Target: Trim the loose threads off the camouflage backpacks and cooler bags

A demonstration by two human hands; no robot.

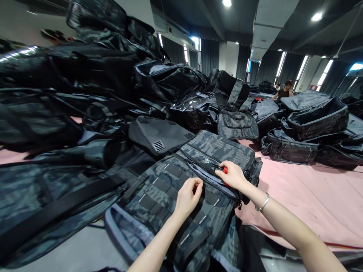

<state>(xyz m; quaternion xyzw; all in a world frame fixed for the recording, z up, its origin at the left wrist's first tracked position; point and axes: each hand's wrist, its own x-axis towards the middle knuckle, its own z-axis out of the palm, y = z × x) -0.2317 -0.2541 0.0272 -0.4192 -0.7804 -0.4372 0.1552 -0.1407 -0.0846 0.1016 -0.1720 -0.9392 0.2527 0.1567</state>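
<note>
A dark camouflage backpack (167, 189) lies in front of me, with rows of webbing across its panel and a zipped pocket (211, 177) part-way open. Over the webbing, my left hand (188, 198) is closed in a pinch, thumb against fingertips. Whatever it holds, if anything, is too small to make out. My right hand (234, 176), with a bangle on the wrist, is beside the pocket opening. Its fingers are wrapped round a small red-handled tool (225, 170), mostly hidden by the hand.
Dark bags pile high at the left (93, 68). A black panel with vents (161, 134) lies behind the backpack. Open camouflage bags (317, 117) stand at the right on a pink table covering (306, 196). A person (284, 92) is in the background.
</note>
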